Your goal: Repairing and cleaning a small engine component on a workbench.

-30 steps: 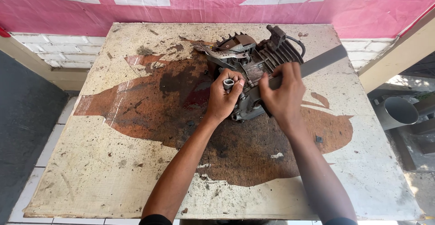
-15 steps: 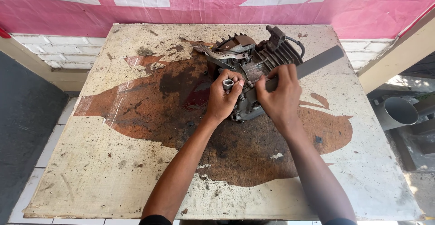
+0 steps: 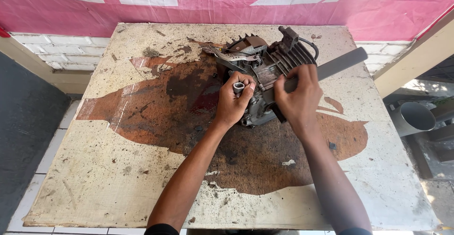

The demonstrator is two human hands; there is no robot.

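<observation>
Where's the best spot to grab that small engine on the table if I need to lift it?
Probably the finned cylinder block of the small engine, coming from the far right side: its fins give flat, grippable edges. The near side is taken by the left hand and right hand.

A stained, rust-brown worn tabletop [image 3: 118, 168] stood against a white brick ledge [image 3: 61, 50] under a pink banner [image 3: 213, 3]. Dark floor [image 3: 23, 131] lay left; sunlight fell on a grey pipe [image 3: 414, 117] at right.
</observation>
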